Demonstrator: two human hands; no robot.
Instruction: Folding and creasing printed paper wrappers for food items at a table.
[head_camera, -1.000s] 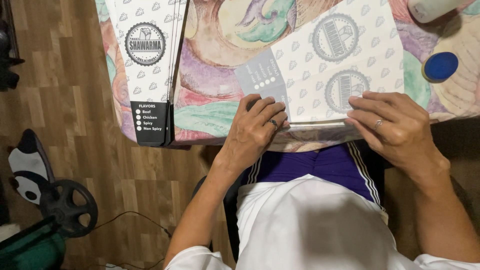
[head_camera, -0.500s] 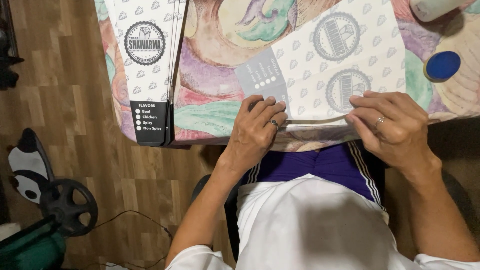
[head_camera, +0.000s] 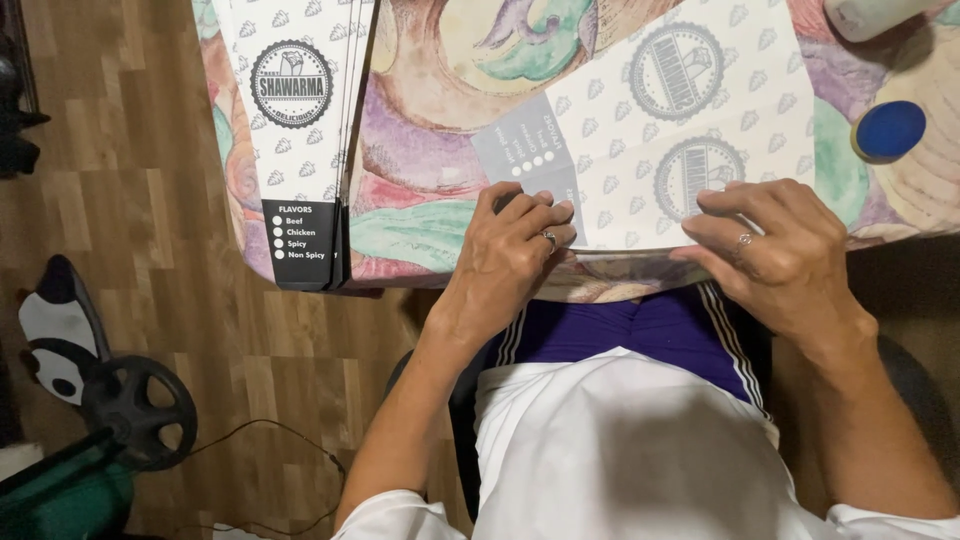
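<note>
Head view, looking down on a seated person at the near edge of a table (head_camera: 420, 150) covered with a pastel swirl-patterned cloth. A flat, unfolded cardboard food-box blank (head_camera: 660, 130), white with small grey icons, two round grey stamps and a grey panel at its near-left corner, lies tilted on the table directly in front of the person, its near edge reaching the table edge. The left hand (head_camera: 510, 260) rests on the blank's near-left corner, fingers curled downward and pressed flat on the card beside the grey panel, a ring on one finger; it presses rather than encloses the sheet. The right hand (head_camera: 780, 250) sits on the near-right edge of the same blank, fingers bent and close together with the tips on the card by the lower stamp; whether the thumb is hooked beneath the edge cannot be told. A stack of matching flat box blanks (head_camera: 300, 130) lies well apart at the table's left edge, its black end panel toward the person. A round blue lid (head_camera: 890, 130) rests on the table to the right of the blank, near but not touching it. Below the table edge are the person's purple striped shorts (head_camera: 620, 330) and white shirt (head_camera: 620, 450); wood-plank flooring (head_camera: 120, 180) lies at left.
</note>
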